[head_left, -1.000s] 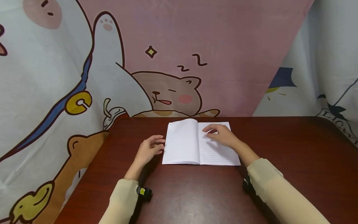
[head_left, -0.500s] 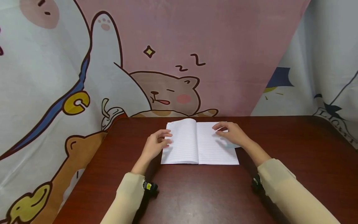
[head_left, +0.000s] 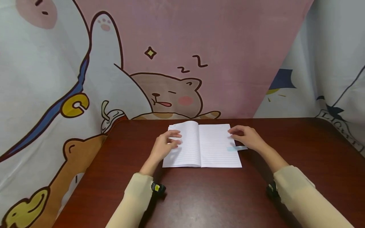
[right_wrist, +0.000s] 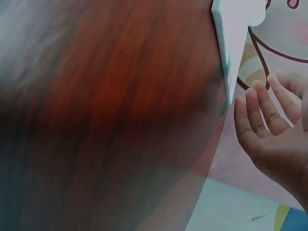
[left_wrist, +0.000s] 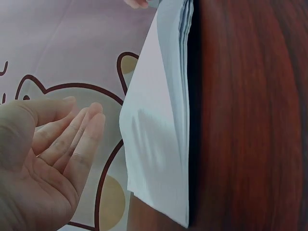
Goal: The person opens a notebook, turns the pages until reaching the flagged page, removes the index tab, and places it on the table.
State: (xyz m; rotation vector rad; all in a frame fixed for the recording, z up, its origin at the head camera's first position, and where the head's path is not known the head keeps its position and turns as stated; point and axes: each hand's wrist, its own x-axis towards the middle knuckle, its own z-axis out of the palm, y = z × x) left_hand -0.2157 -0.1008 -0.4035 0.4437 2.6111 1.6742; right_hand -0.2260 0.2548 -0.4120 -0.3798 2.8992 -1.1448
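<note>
An open notebook [head_left: 218, 158] with white lined pages lies on the table, its left-hand leaves bulging up near the fold. Across the right edge of the right page lies a pale blue strip [head_left: 237, 148], its outer end sticking out past the paper. My left hand [head_left: 162, 146] hovers over the left page with relaxed fingers; in the left wrist view its shadow falls on the notebook [left_wrist: 149, 120]. By the page's upper right edge is my right hand [head_left: 250, 138], fingers loosely bent and holding nothing. The right wrist view shows that hand [right_wrist: 276, 127] palm up, beside the notebook's edge.
The dark red-brown wooden table [head_left: 199, 196] reaches in front of the notebook and to both sides. Behind it hangs a cloth backdrop [head_left: 228, 63] printed with cartoon animals. A small dark camera [head_left: 158, 187] is worn on my left wrist.
My right hand has moved right, from over the right page to its edge, and the blue strip has come into sight. My left hand has moved right, from beside the notebook to over its left page.
</note>
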